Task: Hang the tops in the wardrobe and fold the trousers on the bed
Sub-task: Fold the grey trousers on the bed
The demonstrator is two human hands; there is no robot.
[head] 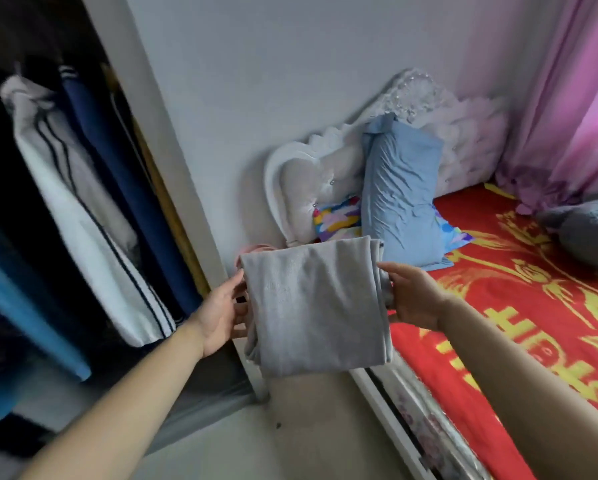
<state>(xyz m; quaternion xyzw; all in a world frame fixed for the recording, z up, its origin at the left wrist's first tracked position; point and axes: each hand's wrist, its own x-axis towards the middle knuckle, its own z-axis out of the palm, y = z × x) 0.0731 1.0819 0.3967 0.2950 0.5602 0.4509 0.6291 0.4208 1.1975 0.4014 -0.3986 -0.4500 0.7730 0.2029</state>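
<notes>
Red bedspread bears blurred yellow characters; hands hold grey trousers.

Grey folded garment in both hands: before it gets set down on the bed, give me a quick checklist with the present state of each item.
1. Held on both sides: ok. The left hand and right hand each grip an edge of the grey garment.
2. Fold holding together: ok. It hangs as a flat rectangle with layered edges on the right.
3. Landing spot on the red bedspread: ok. The near part shows no clothes.
4. Blue pillow out of the way: ok. It leans at the headboard.
5. Garment is trousers, not a top: cannot tell while folded.
6. Over the bed: not ok. It hangs above the floor, between wardrobe and bed.
</notes>
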